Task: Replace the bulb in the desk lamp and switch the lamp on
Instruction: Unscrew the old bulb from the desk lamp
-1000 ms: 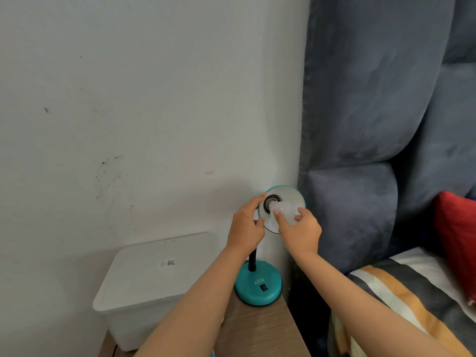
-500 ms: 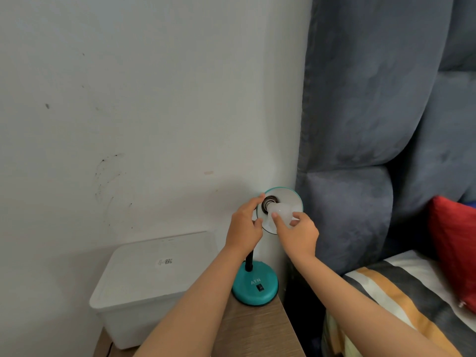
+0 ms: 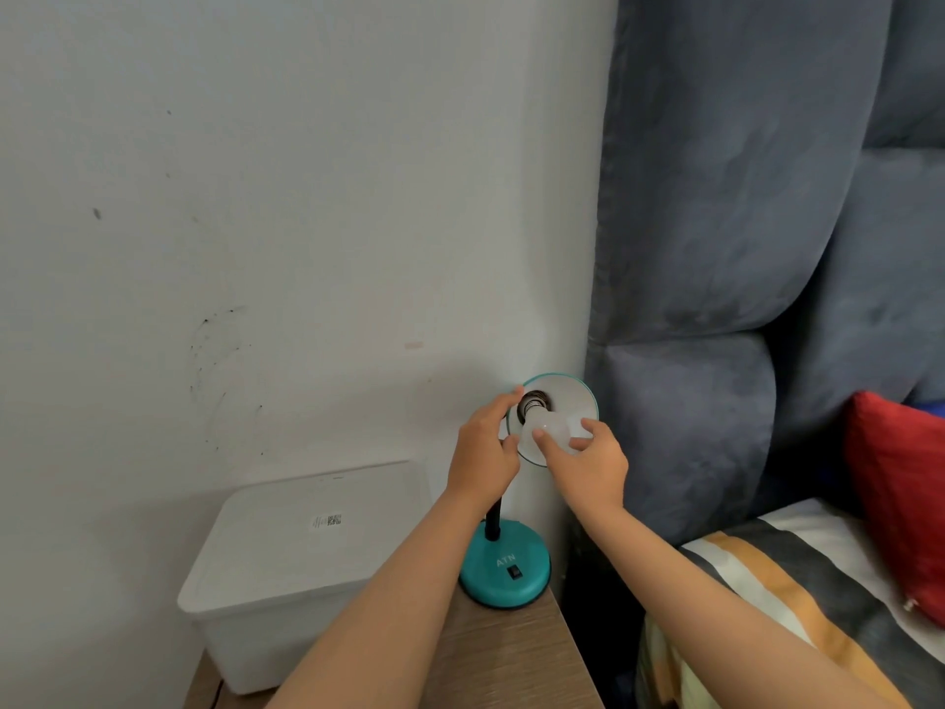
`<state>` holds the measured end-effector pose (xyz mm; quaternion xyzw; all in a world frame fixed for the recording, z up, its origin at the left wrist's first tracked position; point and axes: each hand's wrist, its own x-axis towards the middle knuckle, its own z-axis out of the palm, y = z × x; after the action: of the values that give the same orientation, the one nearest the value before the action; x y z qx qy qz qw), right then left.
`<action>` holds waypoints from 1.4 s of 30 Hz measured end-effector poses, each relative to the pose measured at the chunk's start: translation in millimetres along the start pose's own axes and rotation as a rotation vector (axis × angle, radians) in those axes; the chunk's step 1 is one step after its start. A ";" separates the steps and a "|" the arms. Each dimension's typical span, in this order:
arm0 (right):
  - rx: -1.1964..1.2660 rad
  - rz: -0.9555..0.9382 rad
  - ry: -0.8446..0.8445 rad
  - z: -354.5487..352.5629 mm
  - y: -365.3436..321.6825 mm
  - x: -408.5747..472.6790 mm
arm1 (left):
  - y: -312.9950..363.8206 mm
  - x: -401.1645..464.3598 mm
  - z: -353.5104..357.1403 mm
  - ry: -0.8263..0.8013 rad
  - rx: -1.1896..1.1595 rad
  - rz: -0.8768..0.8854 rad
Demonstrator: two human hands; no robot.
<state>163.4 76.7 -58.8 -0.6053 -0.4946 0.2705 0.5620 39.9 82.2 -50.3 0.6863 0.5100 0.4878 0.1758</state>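
A teal desk lamp stands on its round base on a wooden bedside table, with a black rocker switch on the base. Its shade faces me, teal-rimmed and white inside. A white bulb sits in front of the dark socket, its metal thread showing at the socket mouth. My right hand pinches the bulb's globe with thumb and fingers. My left hand grips the shade's left rim, forefinger on top and thumb below. The lamp is unlit.
A white lidded plastic box stands left of the lamp against the wall. A grey padded headboard rises right of the shade. A striped bedcover and a red cushion lie at lower right. The wooden table top ends near the bed.
The bulb's metal thread shows more at the socket mouth than before, and my right hand's fingers have shifted round the globe. My left hand stays on the shade rim.
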 end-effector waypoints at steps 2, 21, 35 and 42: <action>-0.020 -0.035 -0.017 0.6 0.1 -0.6 | -0.2 0.1 0.0 0.006 0.001 0.000; 0.024 -0.162 -0.055 -27.4 -17.7 -9.2 | 15.1 -3.0 -21.9 -0.192 0.104 -0.031; -0.068 -0.117 -0.296 -25.1 14.5 -136.5 | -10.6 -161.6 -87.2 -0.022 0.282 -0.292; -0.225 0.021 -0.376 -2.3 62.5 -193.3 | -52.5 -233.2 -88.0 0.008 0.338 -0.572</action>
<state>113.4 -91.2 -161.7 -0.6081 -0.6115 0.3277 0.3859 -63.5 -121.6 -162.7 0.5329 0.7564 0.3298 0.1874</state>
